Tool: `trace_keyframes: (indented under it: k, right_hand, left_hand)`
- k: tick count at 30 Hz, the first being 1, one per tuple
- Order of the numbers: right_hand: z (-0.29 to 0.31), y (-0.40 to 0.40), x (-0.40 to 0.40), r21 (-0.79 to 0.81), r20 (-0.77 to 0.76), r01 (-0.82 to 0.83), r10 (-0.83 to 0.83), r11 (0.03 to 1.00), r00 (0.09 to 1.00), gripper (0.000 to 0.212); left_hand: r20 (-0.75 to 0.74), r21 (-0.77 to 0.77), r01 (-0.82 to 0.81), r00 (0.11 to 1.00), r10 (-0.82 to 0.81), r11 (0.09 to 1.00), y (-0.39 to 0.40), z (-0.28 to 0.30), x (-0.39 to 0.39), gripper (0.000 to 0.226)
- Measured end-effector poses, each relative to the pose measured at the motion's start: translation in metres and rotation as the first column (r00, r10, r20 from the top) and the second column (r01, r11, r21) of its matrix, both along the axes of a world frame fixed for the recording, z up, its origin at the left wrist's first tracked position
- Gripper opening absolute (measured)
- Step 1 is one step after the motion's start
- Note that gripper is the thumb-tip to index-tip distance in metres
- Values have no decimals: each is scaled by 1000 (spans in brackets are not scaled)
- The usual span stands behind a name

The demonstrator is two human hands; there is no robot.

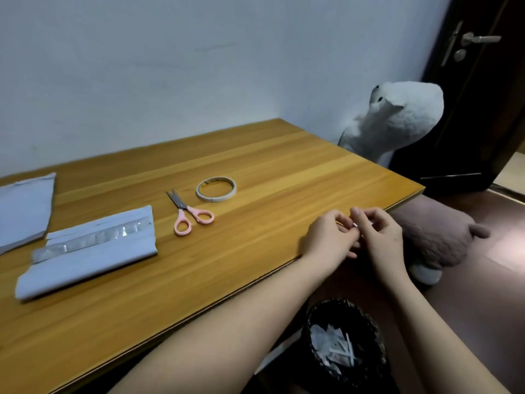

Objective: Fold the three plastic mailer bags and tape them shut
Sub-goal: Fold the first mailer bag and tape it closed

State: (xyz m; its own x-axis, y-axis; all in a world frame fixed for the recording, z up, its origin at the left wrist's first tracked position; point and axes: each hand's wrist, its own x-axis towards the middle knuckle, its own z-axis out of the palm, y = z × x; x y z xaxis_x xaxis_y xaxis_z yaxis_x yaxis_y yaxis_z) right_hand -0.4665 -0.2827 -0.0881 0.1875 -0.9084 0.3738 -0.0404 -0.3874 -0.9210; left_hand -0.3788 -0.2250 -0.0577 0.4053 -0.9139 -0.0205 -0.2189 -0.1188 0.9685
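I see both hands meeting at the near right edge of the wooden counter [255,172]. My left hand [329,237] has its fingers curled inward, and my right hand [380,237] pinches a small white scrap of tape or backing [355,225] between thumb and forefinger; the left fingertips touch that same scrap, though I cannot tell how firmly they grip it. Well to the left of the left hand lie the pink-handled scissors [189,213], blades closed, and just beyond them the thin white roll of tape [216,189], flat on the counter. Farther left still sits a folded pale grey plastic mailer bag [85,257] with a shiny clear strip along its flap, and behind it, at the frame's left edge, a second pale grey mailer bag [22,209], partly cut off from view. Below both hands, on the floor, stands a dark wastebasket [345,345] holding white paper strips. Beyond the right hand a white plush toy [397,118] leans by the dark door [483,95].
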Motion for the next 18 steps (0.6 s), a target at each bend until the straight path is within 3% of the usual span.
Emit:
trace_keyframes:
  k: [2,6,9,11,14,15,18]
  right_hand:
    - [-19,0,-8,43,35,30,-31,999,999,29]
    - [-48,-1,-21,87,72,123,-129,989,989,33]
    - [-74,-4,-28,170,14,150,-155,974,988,34]
    - [-97,-9,-29,313,-27,140,-139,939,990,39]
    - [-126,-12,-30,586,-22,12,1,810,1000,46]
    - [-133,-11,-31,618,-38,-23,58,786,998,41]
    - [-152,-7,-31,549,-215,-52,201,834,956,21]
  left_hand:
    - [38,-33,-18,999,20,999,0,-18,-14,16]
    - [-43,-64,-30,999,27,997,-1,-49,-40,7]
    - [-193,33,6,981,0,999,-8,-74,-44,3]
    - [-286,125,24,958,13,992,-12,-91,-42,2]
    - [-380,261,-7,919,109,965,-17,-118,-37,17]
    - [-387,304,-21,911,144,952,-18,-128,-34,22]
    - [-360,423,-26,913,194,906,-22,-154,-24,23]
